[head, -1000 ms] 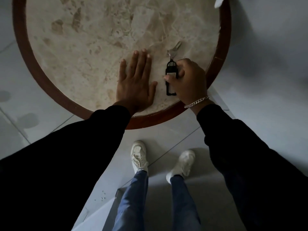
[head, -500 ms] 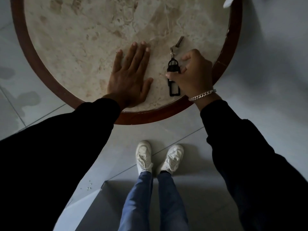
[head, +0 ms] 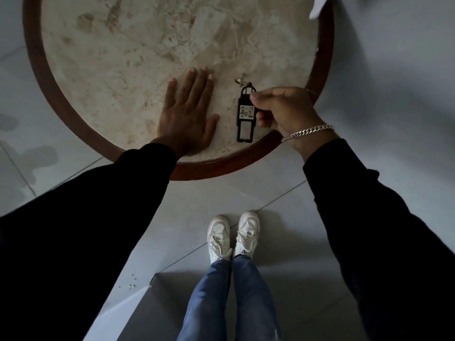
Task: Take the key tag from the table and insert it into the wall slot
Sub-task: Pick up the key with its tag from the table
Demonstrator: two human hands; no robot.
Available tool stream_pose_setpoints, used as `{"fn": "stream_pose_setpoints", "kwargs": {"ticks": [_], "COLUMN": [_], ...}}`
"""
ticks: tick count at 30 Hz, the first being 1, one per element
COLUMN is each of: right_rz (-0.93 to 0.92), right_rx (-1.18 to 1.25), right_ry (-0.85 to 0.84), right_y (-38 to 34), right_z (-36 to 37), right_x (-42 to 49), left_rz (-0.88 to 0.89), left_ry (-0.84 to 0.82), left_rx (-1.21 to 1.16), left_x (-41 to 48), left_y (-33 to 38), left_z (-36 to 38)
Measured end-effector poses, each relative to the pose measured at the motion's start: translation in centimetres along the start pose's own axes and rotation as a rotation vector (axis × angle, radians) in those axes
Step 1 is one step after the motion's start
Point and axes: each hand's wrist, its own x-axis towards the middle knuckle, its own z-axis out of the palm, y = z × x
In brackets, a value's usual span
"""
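Nearest, at the bottom: two white shoes (head: 233, 236) side by side on the pale tiled floor (head: 283, 183), toes toward the table, below two legs in blue jeans (head: 229, 299). A second ago, feet apart with the left one ahead; now together.

Higher up, two black sleeves (head: 81, 217) reaching forward, one from each side.

One round table (head: 61, 99) with a marbled stone top and a dark red-brown wooden rim.

On the stone near the front rim, left hand (head: 188, 114) flat, palm down, fingers together and straight, thumb out to the right, holding nothing. Same pose as in both earlier views.

Just to its right, one black key tag (head: 245, 113), long axis running toward and away from the body, a white label reading 402 in its upper window, the lower window open. One metal ring (head: 238, 81) at its far end; the key seen earlier beyond the ring no longer visible. Label unreadable before, plain now.

Right hand (head: 283, 110) closed on the tag's right edge, thumb on top, fingers curled beneath. Whether the tag touches the stone or hangs just above: cannot tell. One silver chain bracelet (head: 309, 131) on the right wrist.

Farthest, at the table's upper right edge, one white scrap (head: 317, 7), cut off by the frame.
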Motion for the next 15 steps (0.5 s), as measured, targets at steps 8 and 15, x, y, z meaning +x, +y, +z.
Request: {"fn": "stream_pose_setpoints", "kwargs": {"ticks": [8, 15], "right_rz": [-0.037, -0.086], "right_rx": [0.058, 0.134], "right_ry": [0.012, 0.056], "right_y": [-2.4, -6.5], "right_z": [-1.9, -4.8], "right_x": [-8.8, -17.3], "left_rz": [-0.063, 0.107], "left_ry": [-0.253, -0.172], "left_rx": [-0.145, -0.169], "left_x": [-1.9, -5.2], "left_y": [4.1, 10.0], "left_z": [-6.0, -15.7]}}
